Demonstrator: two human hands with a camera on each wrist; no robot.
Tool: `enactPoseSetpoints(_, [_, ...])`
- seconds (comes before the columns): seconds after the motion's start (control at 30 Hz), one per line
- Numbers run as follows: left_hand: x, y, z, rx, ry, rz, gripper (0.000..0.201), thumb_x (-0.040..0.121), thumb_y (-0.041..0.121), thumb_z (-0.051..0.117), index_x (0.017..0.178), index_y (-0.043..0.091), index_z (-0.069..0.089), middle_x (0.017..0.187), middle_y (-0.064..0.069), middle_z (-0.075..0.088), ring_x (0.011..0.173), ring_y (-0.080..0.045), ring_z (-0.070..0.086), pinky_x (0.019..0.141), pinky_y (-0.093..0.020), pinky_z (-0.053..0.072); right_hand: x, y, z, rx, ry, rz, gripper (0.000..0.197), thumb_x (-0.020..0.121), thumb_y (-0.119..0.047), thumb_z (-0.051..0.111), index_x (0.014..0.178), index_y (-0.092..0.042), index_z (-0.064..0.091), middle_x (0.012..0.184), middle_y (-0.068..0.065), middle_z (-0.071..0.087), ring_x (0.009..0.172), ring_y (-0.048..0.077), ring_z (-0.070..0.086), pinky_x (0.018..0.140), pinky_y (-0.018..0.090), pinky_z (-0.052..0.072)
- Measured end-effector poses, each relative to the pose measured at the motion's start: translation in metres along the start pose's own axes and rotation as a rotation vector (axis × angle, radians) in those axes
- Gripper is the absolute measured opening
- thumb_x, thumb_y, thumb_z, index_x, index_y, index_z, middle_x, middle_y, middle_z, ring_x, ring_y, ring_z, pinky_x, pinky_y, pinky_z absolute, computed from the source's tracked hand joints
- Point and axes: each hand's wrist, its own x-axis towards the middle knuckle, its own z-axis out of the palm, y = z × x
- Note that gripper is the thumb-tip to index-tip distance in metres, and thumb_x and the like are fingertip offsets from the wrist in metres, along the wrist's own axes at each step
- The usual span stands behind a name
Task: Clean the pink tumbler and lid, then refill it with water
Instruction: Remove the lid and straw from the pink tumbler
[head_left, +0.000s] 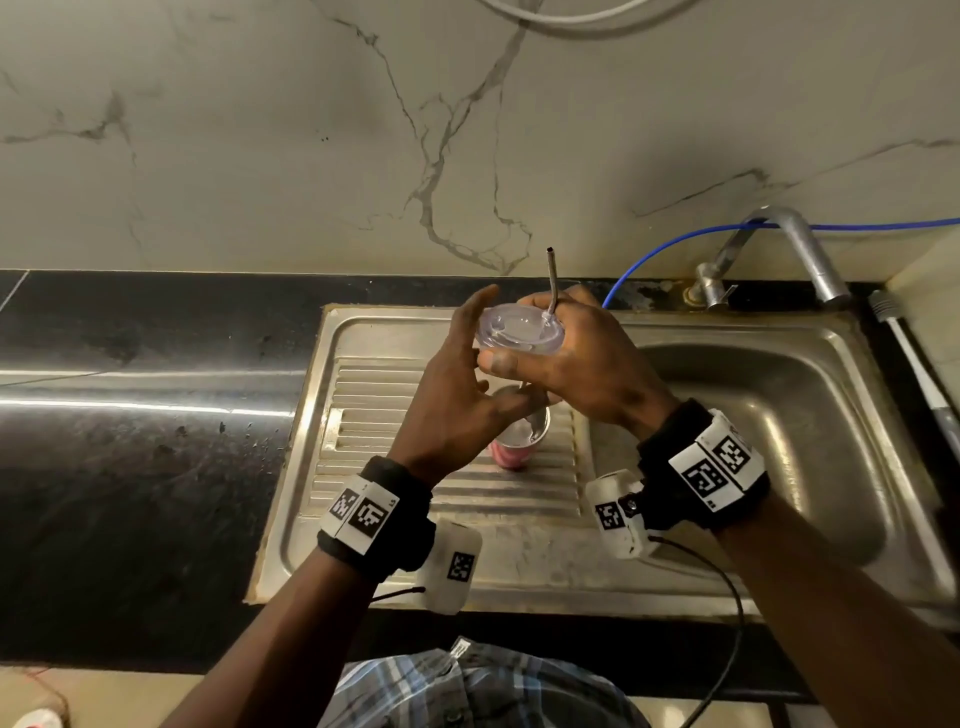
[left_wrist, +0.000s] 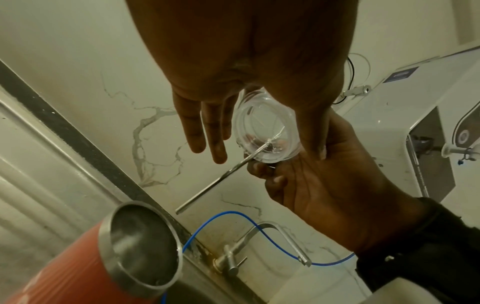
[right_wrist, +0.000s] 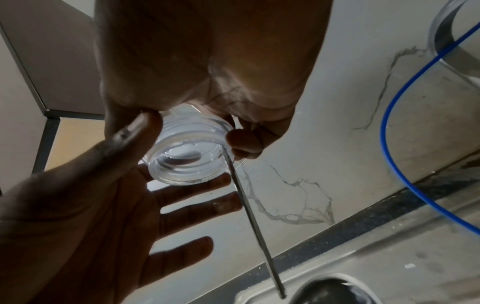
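right hand (head_left: 582, 358) grips clear lid (head_left: 519, 330) with metal straw (head_left: 552, 283) over sink (head_left: 779, 519) | left hand (head_left: 457, 384) open, thumb touching lid rim | pink tumbler (head_left: 514, 449) upright on drainboard under hands | risk: wet lid may slip, or straw may knock tumbler over

Open tumbler (head_left: 519, 436) stands on the drainboard (head_left: 374, 395) beneath both hands; faucet (head_left: 800, 249) overhangs the open basin (head_left: 779, 415).

Both hands raised together: right hand (head_left: 571, 358) curled in a grip, left hand (head_left: 457, 395) open-fingered alongside.
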Motion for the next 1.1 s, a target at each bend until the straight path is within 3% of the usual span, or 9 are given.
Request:
enactPoseSetpoints(0.1, [-0.005,0.003,0.0,-0.018,0.031,-0.01,0.095,0.085,0.024,0.09,0.161,0.029,0.033,0.127,0.035,0.058,0.12,0.01,0.06,0.098,-0.027,0.058,0.0,-0.006,0.0,0.026,-0.044,0.019,0.065,0.073,-0.064,0.083,0.123,-0.032,0.058,0.125,-0.004,0.05,0.112,0.012,0.058,0.094,0.03,0.055])
enactPoseSetpoints(0.27, [-0.01,0.005,0.002,-0.049,0.08,-0.008,0.085,0.088,0.017,0.086,0.158,0.021,0.038,0.124,0.031,0.058,0.11,0.016,0.063,0.088,-0.012,0.055,-0.002,-0.008,0.001,0.1,-0.098,0.047,0.079,0.072,-0.071,0.079,0.132,-0.024,0.06,0.13,-0.002,0.051,0.116,0.014,0.06,0.097,0.035,0.057])
enactPoseSetpoints(0.4, [-0.014,0.01,0.005,-0.149,0.108,-0.031,0.076,0.089,0.026,0.084,0.153,0.023,0.043,0.123,0.025,0.063,0.106,0.011,0.068,0.083,-0.012,0.055,-0.005,-0.012,0.005,0.14,-0.098,0.117,0.066,0.085,-0.077,0.056,0.127,-0.027,0.06,0.128,-0.001,0.052,0.115,0.014,0.06,0.098,0.04,0.056])
enactPoseSetpoints(0.5, [-0.018,0.014,0.008,-0.177,0.115,-0.046,0.083,0.079,0.043,0.084,0.149,0.028,0.044,0.124,0.026,0.061,0.107,0.012,0.067,0.085,-0.01,0.053,-0.004,-0.011,0.009,0.267,-0.075,0.184,0.042,0.103,-0.064,0.039,0.113,-0.033,0.064,0.128,0.003,0.058,0.116,0.02,0.062,0.098,0.044,0.056])
enactPoseSetpoints(0.57, [-0.019,0.011,0.009,-0.172,0.126,-0.068,0.083,0.078,0.044,0.086,0.147,0.033,0.042,0.123,0.029,0.059,0.107,0.016,0.064,0.087,-0.009,0.052,-0.002,-0.006,0.012,0.293,-0.056,0.198,0.044,0.109,-0.052,0.037,0.127,-0.021,0.064,0.132,0.005,0.061,0.115,0.02,0.065,0.089,0.035,0.059])
enactPoseSetpoints(0.63, [-0.02,0.006,0.01,-0.155,0.129,-0.082,0.078,0.083,0.033,0.089,0.144,0.033,0.042,0.124,0.026,0.058,0.108,0.015,0.063,0.089,-0.01,0.053,-0.002,-0.001,0.013,0.235,-0.023,0.156,0.044,0.111,-0.044,0.039,0.131,-0.017,0.067,0.125,0.002,0.063,0.106,0.011,0.066,0.076,0.024,0.057])
enactPoseSetpoints(0.77, [-0.027,-0.003,0.006,-0.129,0.127,-0.088,0.076,0.077,0.031,0.093,0.139,0.03,0.048,0.122,0.02,0.063,0.109,0.008,0.065,0.088,-0.012,0.053,-0.002,0.002,0.017,0.191,0.06,0.054,0.041,0.11,-0.042,0.043,0.126,-0.018,0.072,0.118,-0.003,0.065,0.108,0.007,0.063,0.091,0.031,0.055])
enactPoseSetpoints(0.87, [-0.04,-0.011,0.0,-0.098,0.106,-0.119,0.082,0.071,0.036,0.094,0.138,0.027,0.048,0.123,0.02,0.061,0.11,0.008,0.062,0.088,-0.011,0.052,0.001,-0.003,0.018,0.24,0.123,0.027,0.038,0.108,-0.044,0.047,0.12,-0.019,0.075,0.096,-0.013,0.067,0.085,-0.002,0.062,0.07,0.021,0.051])
enactPoseSetpoints(1.1, [-0.094,-0.047,-0.04,-0.11,0.1,-0.284,0.076,0.072,0.014,0.097,0.13,0.026,0.05,0.119,0.018,0.066,0.113,0.006,0.063,0.085,-0.015,0.054,0.033,-0.029,0.041,0.332,0.13,-0.051,0.039,0.105,-0.034,0.06,0.091,0.0,0.072,0.067,0.002,0.061,0.059,0.005,0.056,0.06,0.022,0.05])
